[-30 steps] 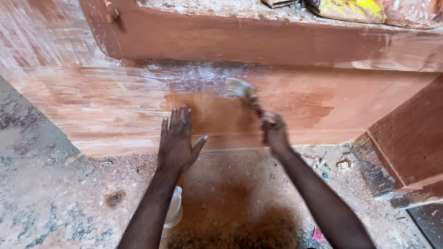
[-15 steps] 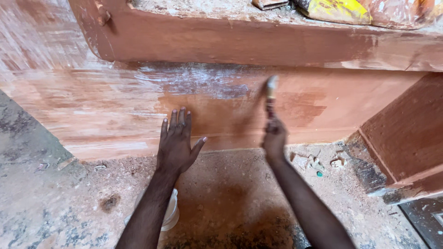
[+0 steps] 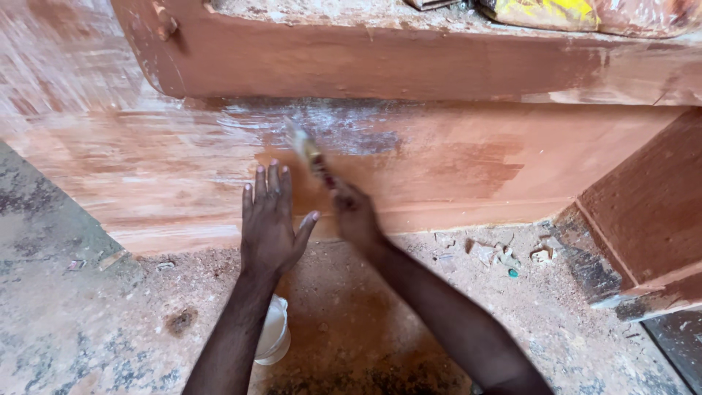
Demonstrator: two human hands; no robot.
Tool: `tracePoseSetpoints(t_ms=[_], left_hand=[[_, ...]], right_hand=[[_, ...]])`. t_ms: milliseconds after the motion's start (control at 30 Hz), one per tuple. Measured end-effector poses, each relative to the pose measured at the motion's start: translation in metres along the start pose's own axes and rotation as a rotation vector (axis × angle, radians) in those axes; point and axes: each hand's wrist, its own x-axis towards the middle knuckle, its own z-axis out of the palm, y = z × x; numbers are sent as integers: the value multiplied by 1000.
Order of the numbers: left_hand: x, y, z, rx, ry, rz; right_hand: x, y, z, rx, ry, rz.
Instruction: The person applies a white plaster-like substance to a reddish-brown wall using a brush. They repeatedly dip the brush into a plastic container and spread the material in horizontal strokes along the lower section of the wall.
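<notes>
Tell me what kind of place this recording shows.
Probably a carpentry or furniture-finishing workshop. A big reddish wooden piece stands on a dusty, sawdust-strewn floor; the right hand works a brush over it, the left hand braced flat against it.

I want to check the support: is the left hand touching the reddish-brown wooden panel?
Touching. The head view shows the left hand spread flat on the wooden panel.

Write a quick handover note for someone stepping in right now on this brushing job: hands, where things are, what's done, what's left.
Left hand: flat, fingers spread, pressed on the reddish wooden panel.
Right hand: gripping a brush, blurred mid-stroke, bristles on the panel.
White container sits on the dusty floor under the left forearm.
Done: middle and right of the panel look evenly reddish.
Left: whitish streaks remain by the brush and across the left side.
</notes>
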Motion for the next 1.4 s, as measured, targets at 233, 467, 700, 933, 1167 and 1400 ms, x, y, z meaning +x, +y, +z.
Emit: tracePoseSetpoints(t_ms=[233,467,700,933,1167,1400], left_hand=[[-2,1,5,-77,5,39],[-5,2,12,-74,48,73],[-4,5,12,-68,36,55],[-6,2,-5,-73,35,10],[-20,-20,-14,-77,117,-32],[-25,-39,1,-27,-5,-71]], right_hand=[[0,-17,-165,-82,368,526],[-34,-39,-226,-102,612,394],[-22,5,-123,-108,443,424],[-34,29,16,-4,37,166],[-69,-28,15,-144,-465,-32],[-89,-62,0,-644,-1035,141]])
